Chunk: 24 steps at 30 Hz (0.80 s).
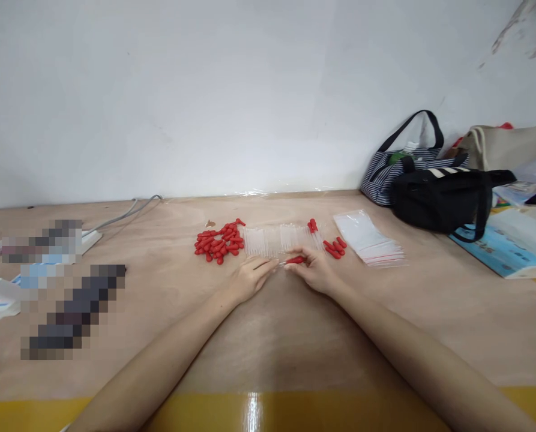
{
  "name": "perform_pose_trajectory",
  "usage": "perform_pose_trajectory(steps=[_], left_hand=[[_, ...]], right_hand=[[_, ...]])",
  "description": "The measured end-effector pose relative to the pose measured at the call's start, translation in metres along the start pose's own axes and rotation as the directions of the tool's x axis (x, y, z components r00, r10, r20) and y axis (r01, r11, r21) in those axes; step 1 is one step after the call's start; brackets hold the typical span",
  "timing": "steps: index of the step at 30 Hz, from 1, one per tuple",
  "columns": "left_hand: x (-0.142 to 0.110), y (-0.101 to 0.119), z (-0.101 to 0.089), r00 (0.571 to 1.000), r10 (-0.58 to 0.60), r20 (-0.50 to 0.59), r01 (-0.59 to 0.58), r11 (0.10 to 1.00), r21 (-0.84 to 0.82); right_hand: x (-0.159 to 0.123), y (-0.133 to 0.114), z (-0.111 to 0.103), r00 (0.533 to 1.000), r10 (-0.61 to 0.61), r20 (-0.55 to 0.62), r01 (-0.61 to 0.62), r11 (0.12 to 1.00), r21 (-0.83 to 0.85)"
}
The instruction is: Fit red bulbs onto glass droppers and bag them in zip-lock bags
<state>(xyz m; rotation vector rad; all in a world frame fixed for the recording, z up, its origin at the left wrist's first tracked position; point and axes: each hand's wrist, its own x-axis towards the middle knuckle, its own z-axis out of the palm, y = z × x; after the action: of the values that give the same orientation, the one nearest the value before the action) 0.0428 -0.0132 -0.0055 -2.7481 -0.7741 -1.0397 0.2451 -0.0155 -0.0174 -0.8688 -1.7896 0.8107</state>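
Observation:
My right hand (313, 268) pinches a red rubber dropper bulb (295, 260) low over the table. From the bulb's left end a thin clear tube (283, 263) points toward my left hand (254, 277), whose fingers are closed at the tube's other end. Just beyond my hands lie rows of clear dropper tubes (255, 241), side by side. A pile of loose red bulbs (219, 241) is to their left. On their right, a few tubes carry red bulbs (312, 225), and several more red bulbs (335, 247) lie close to my right hand.
A fanned stack of clear zip bags (371, 239) lies right of the bulbs. Farther right are a black bag (443, 201), a striped tote (378, 174) and a blue box (497, 249). Blurred-out items (76, 309) and a grey cable (128, 214) are at the left.

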Motion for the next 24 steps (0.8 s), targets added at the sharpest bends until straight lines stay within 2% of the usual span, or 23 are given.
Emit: perform_pose_trajectory(steps=[3,5,8,10,13,18,21,24], left_hand=[[0.002,0.002,-0.005,0.999,-0.012,0.037,0.013,1.000,-0.013],[0.002,0.000,-0.008,0.997,-0.061,0.043,0.059,0.997,0.044],[0.000,-0.008,-0.008,0.981,-0.191,-0.018,0.191,0.972,0.136],[-0.003,-0.013,-0.005,0.969,-0.243,-0.047,0.247,0.958,0.146],[-0.007,-0.016,-0.002,0.963,-0.263,-0.051,0.268,0.955,0.129],[-0.008,-0.015,0.000,0.958,-0.283,-0.040,0.286,0.951,0.122],[-0.008,-0.015,-0.001,0.952,-0.305,-0.018,0.305,0.944,0.124],[-0.009,-0.016,-0.001,0.949,-0.317,-0.003,0.314,0.940,0.131]], right_hand=[[0.007,-0.001,-0.007,0.987,0.109,-0.121,-0.087,0.980,0.177],[0.019,0.002,-0.021,0.967,0.148,-0.208,-0.113,0.979,0.173],[0.045,0.009,-0.049,0.900,0.209,-0.382,-0.241,0.970,-0.039],[0.061,0.015,-0.064,0.859,0.222,-0.462,-0.371,0.891,-0.261],[0.078,0.026,-0.070,0.859,0.221,-0.461,-0.452,0.749,-0.484],[0.082,0.037,-0.052,0.900,0.177,-0.398,-0.427,0.545,-0.722],[0.081,0.037,-0.046,0.919,0.167,-0.356,-0.391,0.478,-0.786],[0.079,0.034,-0.049,0.914,0.144,-0.380,-0.400,0.484,-0.778]])
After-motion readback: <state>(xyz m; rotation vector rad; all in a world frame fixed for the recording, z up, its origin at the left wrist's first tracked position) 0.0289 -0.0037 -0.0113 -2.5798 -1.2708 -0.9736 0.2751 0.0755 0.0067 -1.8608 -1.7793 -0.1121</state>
